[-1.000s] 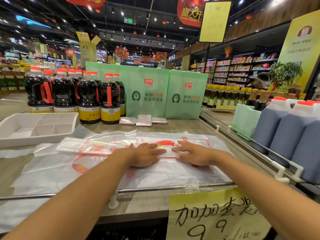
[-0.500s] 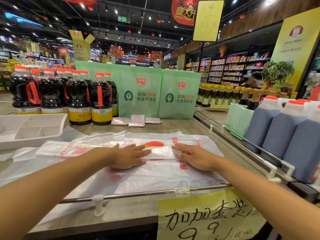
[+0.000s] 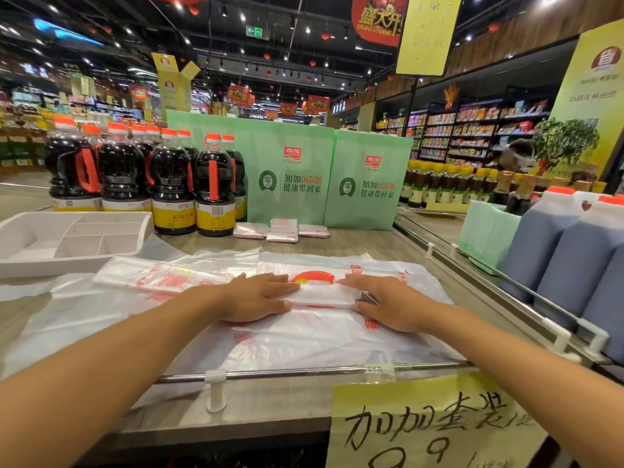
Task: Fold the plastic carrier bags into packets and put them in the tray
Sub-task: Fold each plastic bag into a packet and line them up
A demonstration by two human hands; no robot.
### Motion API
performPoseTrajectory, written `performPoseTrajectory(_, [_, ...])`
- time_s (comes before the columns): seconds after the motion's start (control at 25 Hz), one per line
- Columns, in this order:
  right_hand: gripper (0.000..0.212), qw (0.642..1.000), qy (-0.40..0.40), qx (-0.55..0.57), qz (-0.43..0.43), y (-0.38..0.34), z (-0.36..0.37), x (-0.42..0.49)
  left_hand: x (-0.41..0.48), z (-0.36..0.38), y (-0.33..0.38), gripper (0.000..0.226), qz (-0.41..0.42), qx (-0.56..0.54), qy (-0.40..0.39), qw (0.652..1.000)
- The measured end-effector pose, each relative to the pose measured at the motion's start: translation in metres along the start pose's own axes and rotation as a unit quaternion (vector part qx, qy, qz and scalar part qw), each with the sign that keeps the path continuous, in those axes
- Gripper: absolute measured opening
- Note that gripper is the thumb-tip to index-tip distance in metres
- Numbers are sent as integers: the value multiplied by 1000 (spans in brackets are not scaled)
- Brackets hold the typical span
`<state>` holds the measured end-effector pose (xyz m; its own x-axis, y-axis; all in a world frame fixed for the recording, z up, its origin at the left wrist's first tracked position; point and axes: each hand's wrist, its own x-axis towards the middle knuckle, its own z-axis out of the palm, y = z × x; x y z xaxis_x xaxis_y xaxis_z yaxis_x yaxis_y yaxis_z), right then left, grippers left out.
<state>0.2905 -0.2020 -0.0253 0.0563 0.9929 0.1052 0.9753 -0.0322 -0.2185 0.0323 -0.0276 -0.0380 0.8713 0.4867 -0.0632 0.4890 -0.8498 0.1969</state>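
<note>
Supermarket aisle, shelves and red banners behind, and up front a wooden counter (image 3: 337, 239) spread with loose plastic carrier bags (image 3: 304, 342). On top of them lies the bag in work (image 3: 322, 293), already folded lengthwise into a long narrow strip that runs off to the left! Left hand (image 3: 256, 298) lies flat on it, fingers straight and pressing down, grasping nothing. Right hand (image 3: 388, 305) matches it, fingers stretched towards the left hand and holding the strip's right end flat against the counter. Between the 2 hands the strip looks doubled and thicker, so I judge the end-over-end folding has only just begun. Now the score: 3 folded packets (image 3: 282, 230) sit at the back of the counter, just in front of the green paper bags (image 3: 293, 177). The white compartment tray (image 3: 20, 265) waits at far left beside the soy sauce bottles (image 3: 174, 187), and no packet shows in the sections I can see. So plenty is left: finish this packet, fold the loose bags underneath, then get every packet into that tray.
</note>
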Motion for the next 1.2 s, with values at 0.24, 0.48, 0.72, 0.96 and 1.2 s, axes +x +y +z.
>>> performPoseTrajectory(0.24, [56,998,-31,-30,-41,-7,-2,6,-3,-3,0,47,18,-35,43,998])
performPoseTrajectory(0.48, [29,989,13,-123,-81,-24,-4,19,-4,-6,1,49,18,-51,50,997])
performPoseTrajectory(0.72, [15,960,121,-196,-158,-25,-20,16,-23,-25,-15,57,21,42,89,995])
performPoseTrajectory(0.96, [22,852,373,-146,-337,-54,-67,-14,-43,-105,-10,76,92,148,281,944])
performPoseTrajectory(1.2, [20,753,435,-220,-441,-78,-106,-38,-19,-183,2,66,247,336,399,817])
